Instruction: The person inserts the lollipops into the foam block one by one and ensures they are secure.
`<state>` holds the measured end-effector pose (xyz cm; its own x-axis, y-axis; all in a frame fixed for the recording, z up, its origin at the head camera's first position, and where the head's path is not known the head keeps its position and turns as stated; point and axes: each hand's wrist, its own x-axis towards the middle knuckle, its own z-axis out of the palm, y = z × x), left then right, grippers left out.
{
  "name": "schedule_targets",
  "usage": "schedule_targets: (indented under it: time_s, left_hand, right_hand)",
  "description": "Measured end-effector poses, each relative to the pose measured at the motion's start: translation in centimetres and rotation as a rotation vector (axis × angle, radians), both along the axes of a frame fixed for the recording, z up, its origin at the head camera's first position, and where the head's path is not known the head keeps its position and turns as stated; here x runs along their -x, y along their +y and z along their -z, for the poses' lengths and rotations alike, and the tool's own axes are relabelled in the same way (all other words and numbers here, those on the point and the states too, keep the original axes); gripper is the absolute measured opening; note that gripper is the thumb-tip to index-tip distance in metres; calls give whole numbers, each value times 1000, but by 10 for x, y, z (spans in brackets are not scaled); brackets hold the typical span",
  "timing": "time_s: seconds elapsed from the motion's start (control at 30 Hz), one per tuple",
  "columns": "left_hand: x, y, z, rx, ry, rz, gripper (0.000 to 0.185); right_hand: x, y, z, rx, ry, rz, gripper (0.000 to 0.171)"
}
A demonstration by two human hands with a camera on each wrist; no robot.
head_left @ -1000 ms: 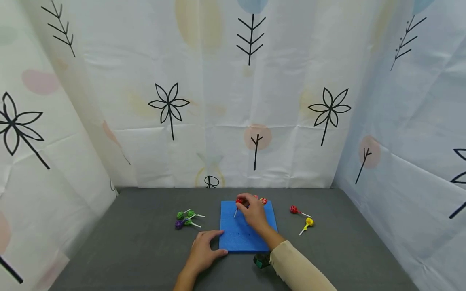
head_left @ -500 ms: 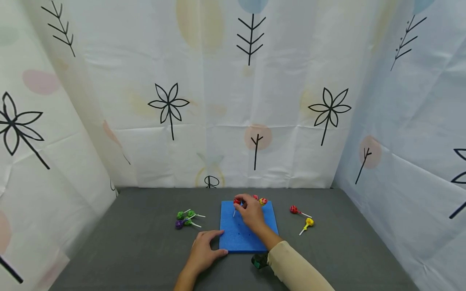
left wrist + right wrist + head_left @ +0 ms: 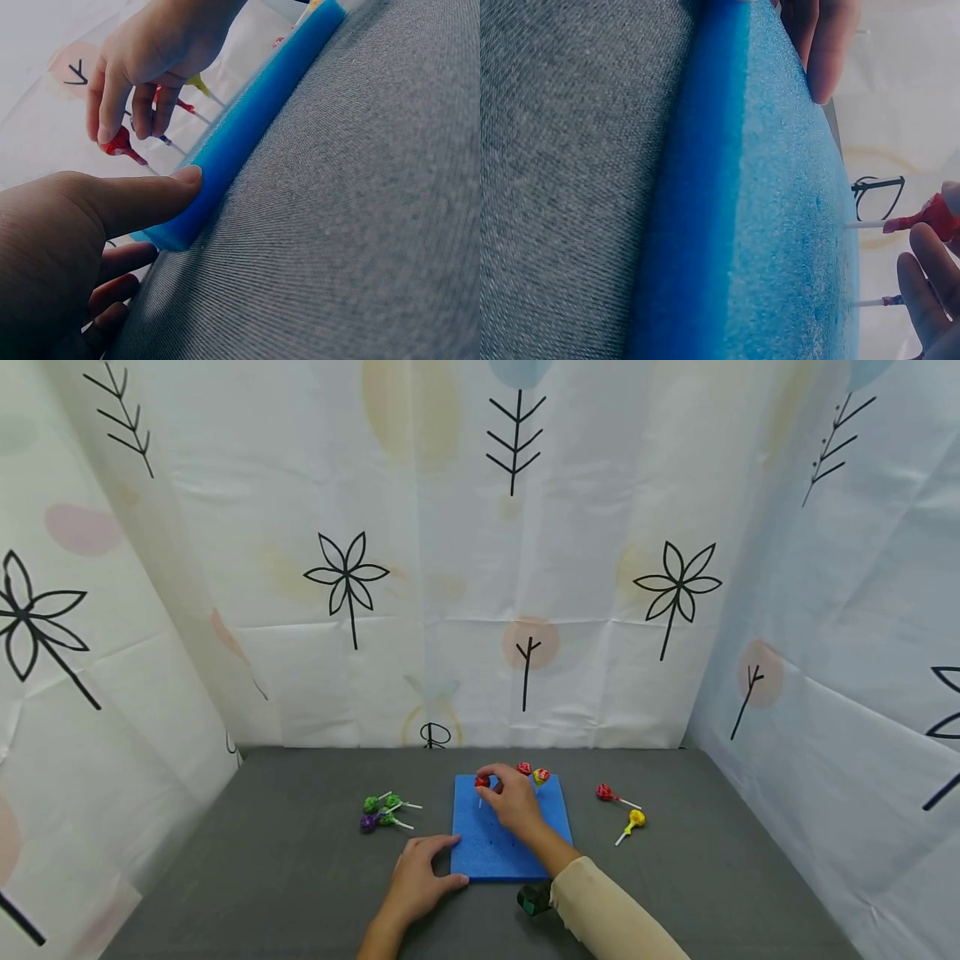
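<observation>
My right hand pinches a red lollipop by its wrapped head, above the far left part of a blue foam board. Its white stick points down, and in the right wrist view the stick's lower end meets the board's surface. My left hand holds the board's near left corner, thumb against the front edge and fingers at the left side. Behind the right hand, a red lollipop and a yellow-and-red lollipop stand in the board. A dark-wrapped lollipop also stands there, partly hidden by fingers.
Left of the board lie green lollipops and a purple lollipop in a cluster. To the right lie a red lollipop and a yellow lollipop. Small holes dot the board. A dark device hangs by the right sleeve.
The right hand has shifted slightly left with the red lollipop, whose stick has gone from tilted to nearly upright. The left hand and board stay put.
</observation>
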<state>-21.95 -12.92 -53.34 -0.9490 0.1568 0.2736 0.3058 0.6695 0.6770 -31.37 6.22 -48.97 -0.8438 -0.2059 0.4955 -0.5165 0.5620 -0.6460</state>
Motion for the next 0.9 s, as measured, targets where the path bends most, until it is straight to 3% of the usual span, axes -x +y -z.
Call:
schedule_targets:
  time_s: [0.47, 0.9]
  left_hand:
    - [4, 0, 5, 13, 37, -9, 58]
    - [4, 0, 6, 21, 0, -9, 58]
  right_hand:
    - [0, 1, 0, -30, -49, -46, 21]
    - [-2, 2, -2, 3, -68, -44, 26]
